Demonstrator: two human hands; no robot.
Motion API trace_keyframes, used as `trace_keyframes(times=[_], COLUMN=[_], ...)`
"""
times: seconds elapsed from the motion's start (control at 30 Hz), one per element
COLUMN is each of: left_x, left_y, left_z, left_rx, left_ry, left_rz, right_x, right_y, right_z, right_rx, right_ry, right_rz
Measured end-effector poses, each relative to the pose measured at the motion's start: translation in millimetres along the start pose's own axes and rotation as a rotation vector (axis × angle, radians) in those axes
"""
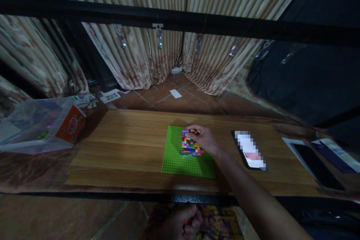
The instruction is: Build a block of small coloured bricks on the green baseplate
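Observation:
A square block built of small multicoloured toy bricks (191, 145) stands on a green studded baseplate (174, 157). My right hand (204, 138) reaches over it from the right, its fingers closed at the top and far side of the block; whether a loose brick is between the fingertips is hidden. My left hand (185, 222) is below the table's front edge, over my lap, curled into a fist. Small orange and green bits show among its fingers and look like small toy bricks, though that area is dark.
The baseplate lies on a wooden table (120, 150). A lit phone (250, 150) is right of my hand, a dark flat device (317, 167) farther right. At the left stands a clear plastic box (36, 120) with an orange label. A dark bar (180, 18) crosses before curtains (135, 56).

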State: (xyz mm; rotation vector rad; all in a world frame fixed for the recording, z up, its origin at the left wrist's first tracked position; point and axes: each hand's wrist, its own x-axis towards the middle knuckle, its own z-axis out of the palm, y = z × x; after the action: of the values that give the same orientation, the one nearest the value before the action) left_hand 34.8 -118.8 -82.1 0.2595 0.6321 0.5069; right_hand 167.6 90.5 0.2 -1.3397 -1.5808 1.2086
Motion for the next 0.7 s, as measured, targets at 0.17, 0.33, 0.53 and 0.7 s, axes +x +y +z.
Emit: trace_keyframes(times=[0.17,0.33,0.53,0.7], left_x=[-1,-2,0,8], left_y=[0,-1,1,-2], left_z=[-3,-3,-1,-7], left_rx=[0.044,0.092,0.070,0.053], left_ry=[-0.057,-0.004,0.081,0.028], left_rz=[0.044,0.053,0.003,-0.059], right_x=[-2,-6,-4,-2], right_y=[1,-9,-10,-17], right_z=[-1,-3,-4,-5], right_rx=[0.033,0.007,-0.048,-0.053], right_ry=[0.013,0.022,0.017,-0.023], right_rz=[0.033,0.051,0.031,0.072])
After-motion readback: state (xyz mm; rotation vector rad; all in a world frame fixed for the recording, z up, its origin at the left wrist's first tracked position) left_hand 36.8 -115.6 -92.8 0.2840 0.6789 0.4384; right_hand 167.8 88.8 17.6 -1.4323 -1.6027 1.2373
